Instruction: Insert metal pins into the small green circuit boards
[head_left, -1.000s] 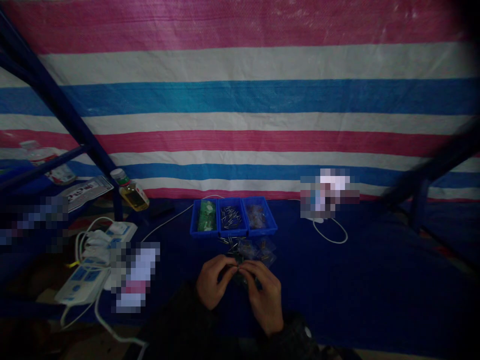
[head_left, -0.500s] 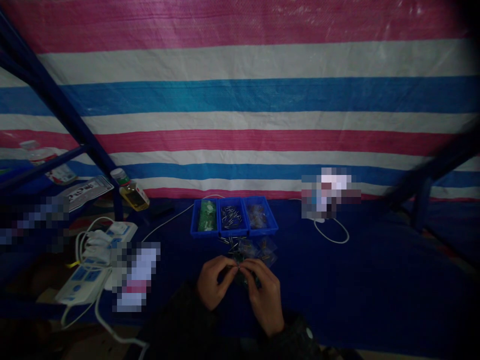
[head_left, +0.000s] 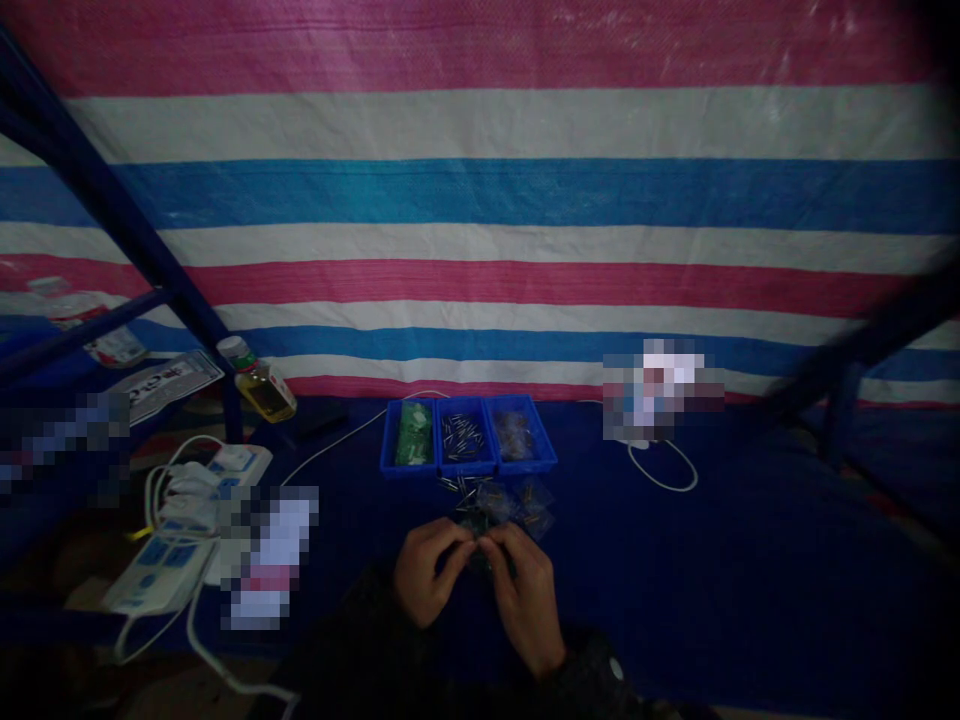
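My left hand [head_left: 430, 572] and my right hand [head_left: 527, 597] meet at their fingertips over the blue surface, both pinched on something too small and dark to make out. Dark green pieces lie under and behind the fingertips. Just beyond are loose metal pins [head_left: 463, 487] and small clear bags [head_left: 531, 500] with brass-coloured parts. Behind them three blue bins stand side by side: the left bin [head_left: 409, 468] holds green items, the middle bin [head_left: 466, 467] metal pins, the right bin [head_left: 527, 465] clear bags.
On the left are a white power strip [head_left: 154, 575] with plugs and cables, a blurred-out object [head_left: 274, 560] and a bottle of yellow liquid [head_left: 262, 385]. A white cable loop [head_left: 675, 487] lies at the right. Blue frame bars flank a striped sheet [head_left: 480, 190].
The right fingers have drawn in slightly, and both hands sit a little lower in view. The fingertips stay together. The bins and bags have not moved.
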